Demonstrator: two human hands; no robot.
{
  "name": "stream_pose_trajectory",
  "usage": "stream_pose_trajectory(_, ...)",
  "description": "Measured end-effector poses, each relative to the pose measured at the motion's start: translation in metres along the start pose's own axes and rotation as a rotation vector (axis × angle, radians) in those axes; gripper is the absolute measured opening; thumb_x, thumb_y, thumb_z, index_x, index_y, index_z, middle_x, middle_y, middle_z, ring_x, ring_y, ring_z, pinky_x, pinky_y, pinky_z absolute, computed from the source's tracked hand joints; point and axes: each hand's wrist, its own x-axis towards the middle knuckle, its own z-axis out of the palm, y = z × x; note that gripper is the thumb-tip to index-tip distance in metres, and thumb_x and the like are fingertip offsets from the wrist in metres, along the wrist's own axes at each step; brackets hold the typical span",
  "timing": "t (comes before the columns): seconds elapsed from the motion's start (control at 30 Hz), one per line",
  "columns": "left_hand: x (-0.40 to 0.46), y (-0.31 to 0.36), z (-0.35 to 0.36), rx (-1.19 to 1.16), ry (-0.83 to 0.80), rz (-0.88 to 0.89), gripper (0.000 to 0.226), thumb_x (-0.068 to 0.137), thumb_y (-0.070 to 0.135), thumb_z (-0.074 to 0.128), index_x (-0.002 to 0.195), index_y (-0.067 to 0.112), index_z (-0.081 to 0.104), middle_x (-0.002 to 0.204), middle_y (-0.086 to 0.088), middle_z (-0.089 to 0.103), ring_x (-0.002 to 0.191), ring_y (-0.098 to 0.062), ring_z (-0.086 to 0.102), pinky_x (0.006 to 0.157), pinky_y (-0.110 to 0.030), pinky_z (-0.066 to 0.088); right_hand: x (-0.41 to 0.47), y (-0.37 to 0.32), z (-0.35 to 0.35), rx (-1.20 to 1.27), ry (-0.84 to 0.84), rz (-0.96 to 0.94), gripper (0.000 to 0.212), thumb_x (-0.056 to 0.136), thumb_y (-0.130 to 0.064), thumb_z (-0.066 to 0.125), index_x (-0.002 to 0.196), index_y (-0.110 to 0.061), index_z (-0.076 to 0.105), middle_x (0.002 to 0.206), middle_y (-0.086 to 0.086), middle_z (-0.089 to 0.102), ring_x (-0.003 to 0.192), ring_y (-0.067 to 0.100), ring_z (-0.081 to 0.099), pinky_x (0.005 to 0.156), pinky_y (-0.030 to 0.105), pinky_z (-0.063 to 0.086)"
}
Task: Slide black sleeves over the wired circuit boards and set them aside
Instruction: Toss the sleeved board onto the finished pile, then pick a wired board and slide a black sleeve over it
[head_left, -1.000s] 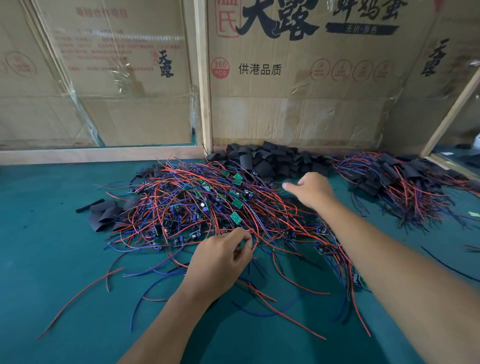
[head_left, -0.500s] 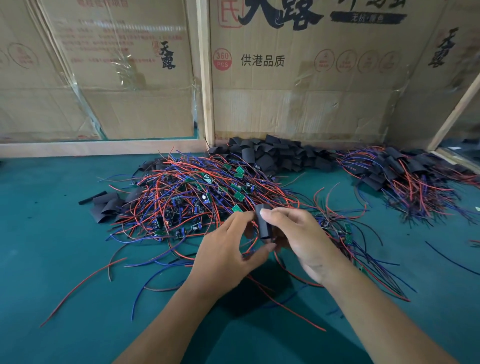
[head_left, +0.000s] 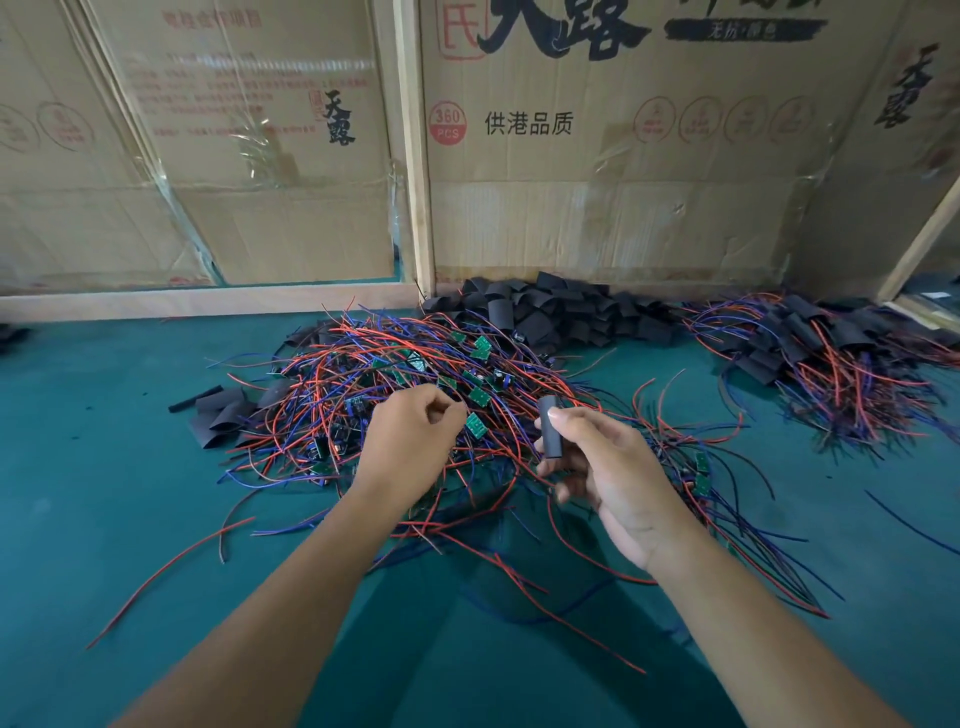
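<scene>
**Handling the sleeve and wired board**

The black sleeve (head_left: 549, 427) stands roughly upright in the right hand (head_left: 605, 467), pinched between thumb and fingertips near its middle, above the tangle of wired circuit boards (head_left: 415, 384). It looks light, thin-walled and easily flattened; hold it by the sides so the mouth stays open. The left hand (head_left: 410, 447) is curled, fingertips pinched together just beside a green board (head_left: 475, 425); whether it grips a wire cannot be told. The boards look light and rigid, the red and blue leads limp and prone to snagging. Spare sleeves (head_left: 561, 314) lie behind on the green bench (head_left: 93, 478); sleeved units (head_left: 826, 348) lie to the right.
</scene>
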Motion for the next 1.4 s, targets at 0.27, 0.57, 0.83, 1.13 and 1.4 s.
stream_pose_trajectory(0.27, 0.028, 0.024, 0.024, 0.423, -0.095, -0.218, 0.061, 0.082, 0.056, 0.075, 0.055, 0.010, 0.046, 0.050, 0.000, 0.050, 0.046, -0.022, 0.047, 0.051, -0.026, 0.037, -0.001, -0.008, 0.001, 0.026, -0.031, -0.050, 0.014, 0.081, -0.038, 0.067, 0.077, -0.025, 0.074, 0.080, 0.005, 0.068, 0.060, 0.015, 0.059, 0.044, 0.023, 0.039)
stream_pose_trajectory(0.57, -0.002, 0.035, -0.023, -0.445, 0.029, 0.014, 0.020, 0.090, 0.027, 0.073, 0.082, 0.011, 0.064, 0.071, 0.000, 0.066, 0.059, -0.010, 0.056, 0.052, -0.028, 0.046, 0.003, -0.005, -0.007, 0.059, 0.087, -0.150, 0.037, 0.069, -0.052, 0.073, 0.088, -0.020, 0.074, 0.084, 0.013, 0.062, 0.061, 0.014, 0.060, 0.043, 0.023, 0.041)
stream_pose_trajectory(0.83, -0.051, 0.006, -0.048, -1.027, -0.033, -0.015, 0.009, 0.086, 0.021, 0.064, 0.082, 0.023, 0.072, 0.095, -0.013, 0.073, 0.078, -0.018, 0.066, 0.074, -0.027, 0.058, 0.001, -0.004, 0.001, 0.018, -0.001, -0.166, 0.019, 0.076, -0.048, 0.070, 0.077, -0.028, 0.072, 0.081, 0.002, 0.070, 0.061, 0.011, 0.059, 0.044, 0.022, 0.041)
stream_pose_trajectory(1.13, -0.048, 0.005, -0.083, -1.181, 0.144, 0.067, 0.008, 0.089, 0.025, 0.064, 0.083, 0.024, 0.069, 0.095, -0.010, 0.074, 0.083, -0.015, 0.071, 0.077, -0.021, 0.057, 0.003, 0.006, 0.001, -0.181, 0.021, -0.238, 0.008, 0.091, -0.025, 0.071, 0.097, -0.020, 0.071, 0.077, -0.007, 0.070, 0.066, 0.008, 0.062, 0.052, 0.022, 0.050)
stream_pose_trajectory(1.4, -0.044, 0.000, -0.085, -1.241, 0.180, 0.018, 0.011, 0.090, 0.021, 0.061, 0.082, 0.022, 0.067, 0.095, -0.011, 0.073, 0.091, -0.018, 0.072, 0.072, -0.017, 0.056, -0.002, 0.006, -0.001, -0.729, -0.086, -0.349, 0.017, 0.091, -0.030, 0.071, 0.104, -0.036, 0.064, 0.096, -0.021, 0.068, 0.090, -0.002, 0.065, 0.073, 0.009, 0.046)
